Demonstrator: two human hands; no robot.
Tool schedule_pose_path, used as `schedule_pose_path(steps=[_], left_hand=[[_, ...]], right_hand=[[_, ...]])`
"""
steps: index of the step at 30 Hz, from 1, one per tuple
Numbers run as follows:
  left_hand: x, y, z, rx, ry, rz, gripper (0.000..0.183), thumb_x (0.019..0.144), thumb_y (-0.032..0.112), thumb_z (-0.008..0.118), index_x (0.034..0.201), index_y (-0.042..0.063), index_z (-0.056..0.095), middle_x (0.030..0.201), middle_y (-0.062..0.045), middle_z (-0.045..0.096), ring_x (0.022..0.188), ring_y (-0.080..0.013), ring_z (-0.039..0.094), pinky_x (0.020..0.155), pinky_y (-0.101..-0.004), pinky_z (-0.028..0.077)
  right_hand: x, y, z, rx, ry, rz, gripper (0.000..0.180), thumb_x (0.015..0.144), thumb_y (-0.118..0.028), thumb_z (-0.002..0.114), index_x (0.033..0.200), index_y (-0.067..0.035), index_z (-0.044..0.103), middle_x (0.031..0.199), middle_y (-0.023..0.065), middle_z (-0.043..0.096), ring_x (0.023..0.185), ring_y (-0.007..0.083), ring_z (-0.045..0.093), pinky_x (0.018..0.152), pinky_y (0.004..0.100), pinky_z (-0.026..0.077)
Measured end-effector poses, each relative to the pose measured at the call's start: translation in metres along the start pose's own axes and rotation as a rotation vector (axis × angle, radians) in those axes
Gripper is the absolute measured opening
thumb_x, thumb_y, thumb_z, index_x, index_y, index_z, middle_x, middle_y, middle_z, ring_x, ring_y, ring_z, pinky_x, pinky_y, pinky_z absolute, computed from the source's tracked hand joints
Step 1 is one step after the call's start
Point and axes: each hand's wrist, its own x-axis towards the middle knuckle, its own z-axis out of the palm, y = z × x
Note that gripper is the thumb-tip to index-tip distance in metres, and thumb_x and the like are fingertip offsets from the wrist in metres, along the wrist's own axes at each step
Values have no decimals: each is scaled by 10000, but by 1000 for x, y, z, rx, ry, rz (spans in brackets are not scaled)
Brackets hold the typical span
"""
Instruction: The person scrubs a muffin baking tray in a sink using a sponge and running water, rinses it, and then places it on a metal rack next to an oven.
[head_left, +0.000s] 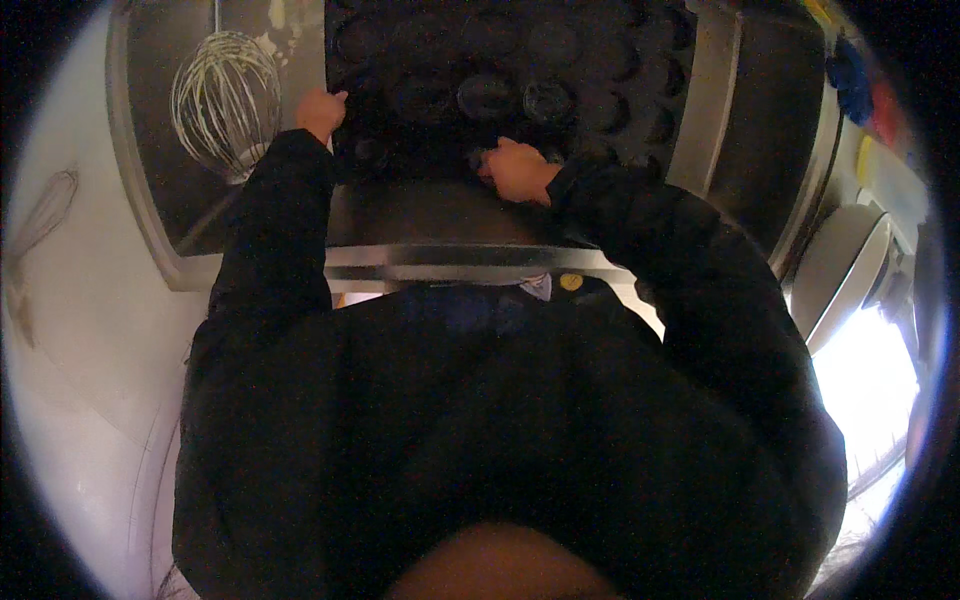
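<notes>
A dark moulded baking tray (427, 161) with rows of round cups lies in front of me on a stainless steel worktop (450, 214). My left hand (321, 114) is at the tray's left edge, its fingers curled over the rim and the thumb pointing right. Over the near rows of cups is my right hand (519, 171), with its fingers bent down toward the tray. What those fingers hold, if anything, is too dark to make out. Just left of my left hand lies a large balloon whisk (225, 105), its wires coated with pale residue.
Pale smears (277, 15) mark the steel beyond the whisk. The worktop has a raised metal rim (450, 256) along its near side. A smaller whisk (49, 206) shows at far left against a white surface. A pale rounded vessel (840, 270) stands at right, below blurred coloured items (862, 90).
</notes>
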Motion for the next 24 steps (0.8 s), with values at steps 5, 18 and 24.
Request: schedule_pose_path(steps=[5, 18, 24], left_hand=[[-16, 28, -24, 212, 39, 100, 514, 917, 451, 547, 802, -33, 679, 876, -266, 649, 845, -430, 620, 719, -510, 481], [-12, 22, -17, -16, 2, -17, 472, 910, 409, 574, 801, -41, 672, 922, -269, 644, 929, -441, 606, 762, -495, 489], [-18, 31, -28, -31, 40, -28, 466, 914, 405, 566, 837, -43, 671, 899, -271, 640, 894, -448, 602, 757, -505, 478]], right_hand=[[-6, 9, -52, -485, -63, 28, 203, 694, -124, 645, 878, -62, 702, 903, 83, 655, 895, 307, 577, 697, 414, 516], [-36, 89, -22, 293, 251, 354, 234, 823, -212, 567, 989, -84, 672, 970, 166, 671, 862, 335, 657, 768, 435, 540], [-55, 65, 19, 272, 262, 522, 211, 846, -221, 547, 936, -87, 684, 919, 160, 684, 855, 333, 665, 742, 427, 536]])
